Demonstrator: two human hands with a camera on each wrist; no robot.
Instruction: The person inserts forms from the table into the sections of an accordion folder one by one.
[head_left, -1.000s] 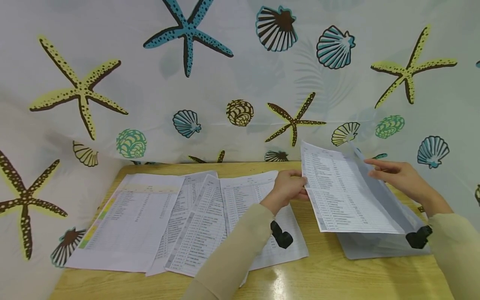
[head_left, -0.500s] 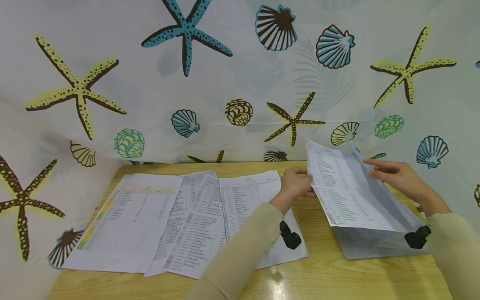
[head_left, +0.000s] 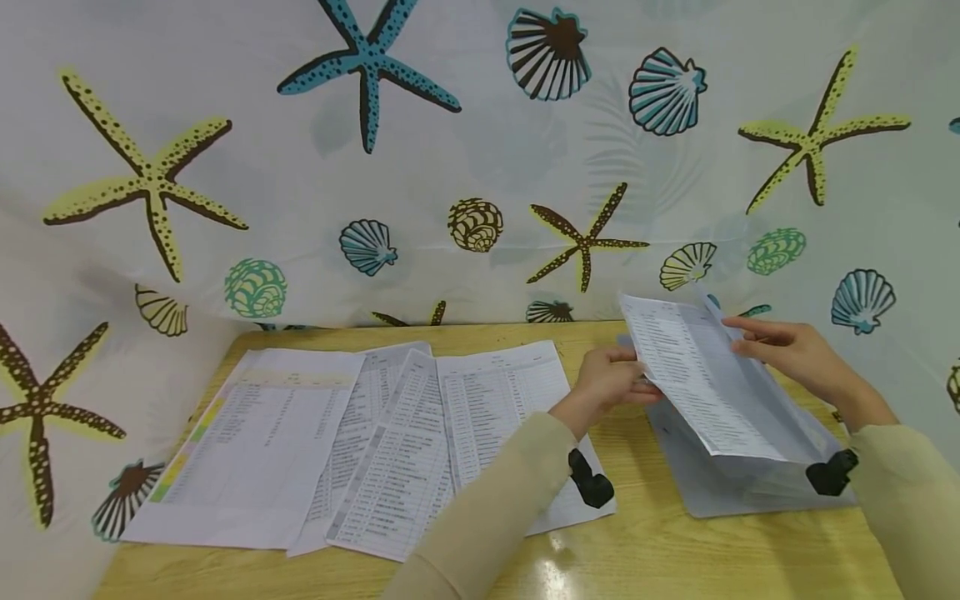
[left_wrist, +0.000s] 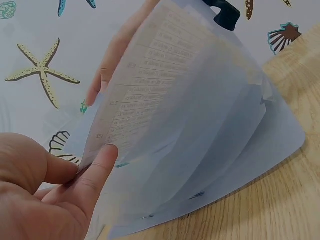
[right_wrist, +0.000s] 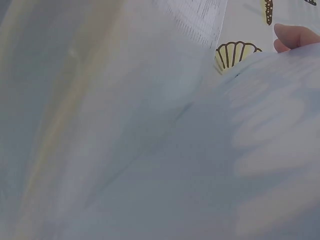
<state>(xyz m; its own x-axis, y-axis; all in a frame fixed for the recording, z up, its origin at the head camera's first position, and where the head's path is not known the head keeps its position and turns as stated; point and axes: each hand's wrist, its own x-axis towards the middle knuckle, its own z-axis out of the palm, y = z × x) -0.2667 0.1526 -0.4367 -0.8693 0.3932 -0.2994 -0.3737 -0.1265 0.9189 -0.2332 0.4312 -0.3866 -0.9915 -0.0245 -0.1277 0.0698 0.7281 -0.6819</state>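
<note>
My left hand (head_left: pixel 607 383) pinches the left edge of a printed sheet (head_left: pixel 675 367), its thumb and fingers also plain in the left wrist view. The sheet slants, its right part lying inside a translucent grey-blue plastic folder (head_left: pixel 693 492). With thumb and fingers, my right hand (head_left: pixel 798 358) holds up the folder's cover (right_wrist: pixel 150 180) on the right. Through that cover the right fingers (right_wrist: pixel 270 165) show blurred in the right wrist view, while the thumb (right_wrist: pixel 295 36) is on its near side. Other papers seem to lie inside the folder.
Several overlapping printed sheets (head_left: pixel 390 467) lie left of the folder, the leftmost sheet (head_left: pixel 247 467) marked with yellow and green blocks. All rest on a wooden table (head_left: pixel 645 558). Behind hangs a cloth (head_left: pixel 420 183) patterned with starfish and shells.
My left hand has moved right and slightly down, taking the sheet further into the folder. More of the folder's left side shows. The right hand keeps the cover raised nearly in place.
</note>
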